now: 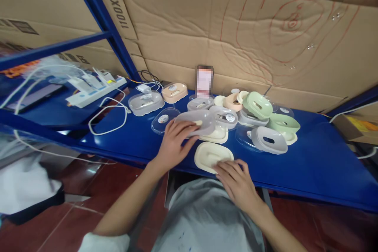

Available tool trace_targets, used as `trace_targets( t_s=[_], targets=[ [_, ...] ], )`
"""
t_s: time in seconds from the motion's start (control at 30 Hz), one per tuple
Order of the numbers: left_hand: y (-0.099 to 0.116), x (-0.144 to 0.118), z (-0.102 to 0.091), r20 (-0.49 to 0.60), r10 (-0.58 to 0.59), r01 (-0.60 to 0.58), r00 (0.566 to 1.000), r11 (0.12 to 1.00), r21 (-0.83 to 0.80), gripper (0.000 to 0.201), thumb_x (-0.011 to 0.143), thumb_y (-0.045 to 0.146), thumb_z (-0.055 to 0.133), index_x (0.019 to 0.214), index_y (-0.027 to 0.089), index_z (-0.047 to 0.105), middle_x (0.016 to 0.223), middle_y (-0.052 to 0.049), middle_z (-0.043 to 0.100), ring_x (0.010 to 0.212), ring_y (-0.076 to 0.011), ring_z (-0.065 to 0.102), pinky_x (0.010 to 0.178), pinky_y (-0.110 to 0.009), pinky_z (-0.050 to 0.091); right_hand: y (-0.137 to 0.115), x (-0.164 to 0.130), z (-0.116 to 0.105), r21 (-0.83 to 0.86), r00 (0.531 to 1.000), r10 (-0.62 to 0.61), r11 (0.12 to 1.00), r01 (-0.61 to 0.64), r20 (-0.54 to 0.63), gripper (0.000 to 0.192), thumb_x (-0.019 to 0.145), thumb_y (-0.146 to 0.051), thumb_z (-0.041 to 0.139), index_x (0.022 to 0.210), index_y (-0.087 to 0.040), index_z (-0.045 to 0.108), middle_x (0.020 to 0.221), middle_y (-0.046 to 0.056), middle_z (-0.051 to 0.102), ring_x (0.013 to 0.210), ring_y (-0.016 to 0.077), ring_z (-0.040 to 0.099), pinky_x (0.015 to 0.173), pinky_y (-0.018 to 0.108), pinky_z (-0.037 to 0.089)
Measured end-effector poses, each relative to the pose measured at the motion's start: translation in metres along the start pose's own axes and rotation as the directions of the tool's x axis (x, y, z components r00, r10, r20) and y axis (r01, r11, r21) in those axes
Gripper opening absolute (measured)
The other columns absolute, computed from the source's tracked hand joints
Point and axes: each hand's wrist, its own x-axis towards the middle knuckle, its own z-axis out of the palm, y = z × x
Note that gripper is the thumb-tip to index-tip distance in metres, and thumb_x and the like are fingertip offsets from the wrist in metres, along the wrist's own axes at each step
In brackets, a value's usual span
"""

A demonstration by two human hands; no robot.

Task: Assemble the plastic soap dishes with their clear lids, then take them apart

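On the far left of the blue shelf (310, 165) a white power strip (94, 88) lies near the back edge, its white cable (109, 118) looping toward the middle. Right of it sit a grey lidded dish (146, 103) and a peach one (175, 92), with a clear lid (163, 120) lying flat in front of them.

The left hand (174, 141) reaches in over the front edge; its fingers are spread and pressed on the near side of a grey translucent lid (199, 121), which sits atop a cream dish (217, 136). Just right and nearer, the right hand (236, 181) rests at the front edge, fingers together and laid flat on the near rim of a cream oval tray (210, 154), not clamped round it.

Behind and to the right is a crowded pile: green dishes (257, 105), a grey insert (268, 139). Beyond the pile the shelf runs bare to the right corner.
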Motion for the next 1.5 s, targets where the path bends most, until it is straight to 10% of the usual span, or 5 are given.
trace_targets(
  t_s=[0.33,0.57,0.8,1.17,1.5],
  targets=[
    [-0.054,0.012,-0.009,0.136,-0.054,0.029,0.989,0.983,0.18,0.047,0.107,0.046,0.059,0.149,0.025,0.061,0.165,-0.018,0.046,0.154,-0.0367,0.045,0.127,-0.064,0.03,0.029,0.023,-0.031,0.035,0.986,-0.06,0.997,0.066,-0.158,0.033,0.104,-0.012,0.061,0.134,-0.025,0.067,0.119,0.007,0.079,0.112,0.0252,0.072,0.097,0.043,0.047],
    [-0.111,0.097,-0.037,0.172,-0.337,0.233,0.926,0.866,0.442,0.059,0.105,0.038,0.058,0.16,0.019,0.048,0.164,-0.021,0.046,0.156,-0.0359,0.04,0.128,-0.057,0.03,0.103,0.112,-0.02,-0.122,0.979,0.045,0.99,-0.071,-0.201,0.03,0.111,-0.032,0.05,0.133,-0.026,0.07,0.129,0.011,0.072,0.121,0.031,0.065,0.103,0.05,0.05],
    [-0.15,0.143,-0.01,0.203,-0.516,0.346,0.832,0.77,0.536,0.079,0.089,0.05,0.08,0.155,0.018,0.051,0.149,-0.026,0.057,0.141,-0.0487,0.052,0.118,-0.074,0.029,0.076,0.106,0.007,-0.174,0.992,-0.087,0.982,0.071,-0.087,0.043,0.109,-0.032,0.057,0.151,-0.026,0.059,0.166,0.018,0.048,0.153,0.0351,0.046,0.124,0.06,0.036],
    [-0.066,0.066,-0.081,-0.149,-0.092,0.13,0.985,0.952,0.276,0.063,0.095,0.051,0.077,0.146,0.02,0.056,0.152,-0.013,0.057,0.147,-0.0358,0.052,0.126,-0.058,0.041,0.052,0.092,0.001,-0.199,0.976,-0.212,0.96,0.199,-0.045,0.057,0.105,-0.032,0.067,0.16,-0.034,0.052,0.166,0.012,0.052,0.159,0.0326,0.041,0.131,0.057,0.029],
    [0.024,-0.048,-0.005,0.415,0.222,-0.031,0.882,0.908,-0.418,0.073,0.097,0.042,0.08,0.16,0.042,0.042,0.172,-0.01,0.035,0.158,-0.0336,0.042,0.126,-0.054,0.047,0.014,-0.001,-0.033,0.146,0.991,-0.137,0.98,0.136,-0.005,0.059,0.103,-0.031,0.071,0.158,-0.02,0.055,0.16,0.014,0.058,0.163,0.036,0.035,0.123,0.058,0.049]
  ],
)
